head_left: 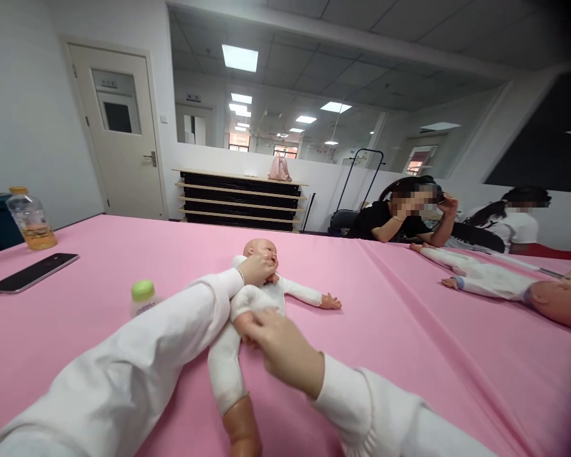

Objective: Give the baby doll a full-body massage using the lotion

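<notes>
A baby doll (261, 247) in a white suit lies on its back on the pink cloth, one arm stretched to the right. My left hand (257, 270), with a bracelet at the wrist, is at its chin and neck, fingers curled together; whatever is in them is hidden. One doll leg is bent up, and my right hand (285, 349) is closed on its lower part near the foot. The other leg reaches straight toward me. A small bottle with a green cap (143, 291) stands left of the doll, partly behind my left sleeve.
The pink-covered table (390, 381) has folds at right. A phone (33, 273) and a drink bottle (31, 219) are at far left. A second doll (499, 277) lies at right, with two people (385, 216) seated beyond. A stack of boards (240, 197) stands behind.
</notes>
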